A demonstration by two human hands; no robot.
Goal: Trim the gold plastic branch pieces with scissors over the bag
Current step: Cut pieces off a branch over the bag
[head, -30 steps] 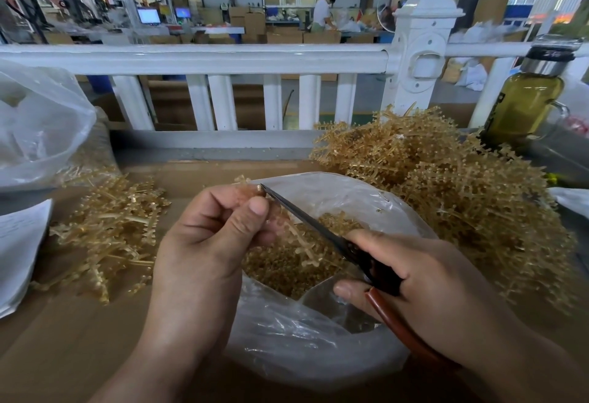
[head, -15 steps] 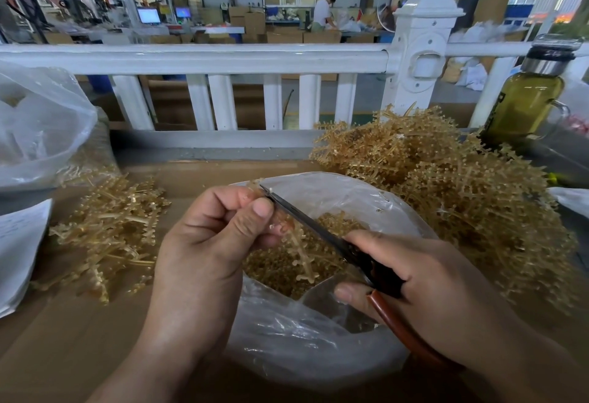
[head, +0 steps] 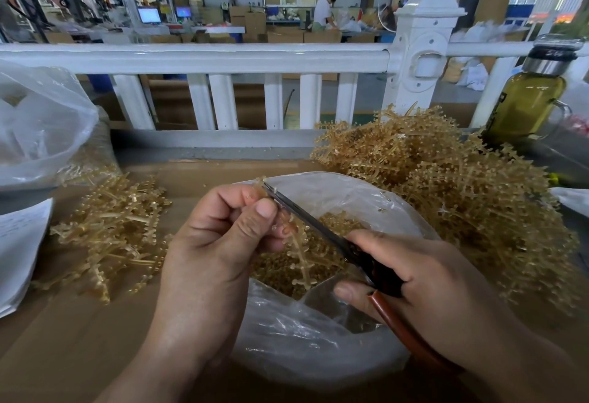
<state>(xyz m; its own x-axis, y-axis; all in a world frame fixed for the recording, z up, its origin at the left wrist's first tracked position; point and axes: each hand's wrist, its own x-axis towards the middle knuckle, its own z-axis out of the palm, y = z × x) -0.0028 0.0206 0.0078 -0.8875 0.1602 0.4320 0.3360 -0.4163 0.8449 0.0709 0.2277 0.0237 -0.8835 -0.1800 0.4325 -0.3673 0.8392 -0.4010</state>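
My left hand [head: 220,243] pinches a gold plastic branch piece [head: 298,254] between thumb and fingers, and the piece hangs down over the open clear plastic bag [head: 322,339]. My right hand [head: 424,278] grips the brown-handled scissors [head: 322,227], whose blades run up and left to the top of the branch at my left fingertips. Small gold trimmings [head: 287,272] fill the bottom of the bag. A big heap of gold branches [head: 446,186] lies to the right, and a smaller flat pile [head: 114,227] lies to the left.
A white railing [head: 223,58] runs across just behind the cardboard work surface [head: 63,348]. A bottle of yellow-green liquid [head: 526,100] stands at the far right. Another clear bag [head: 41,128] and white paper [head: 19,243] sit on the left. A person works far behind.
The branch has shifted slightly lower in my left fingers and the scissor tip sits closer to my fingertips. Both hands stay over the bag.
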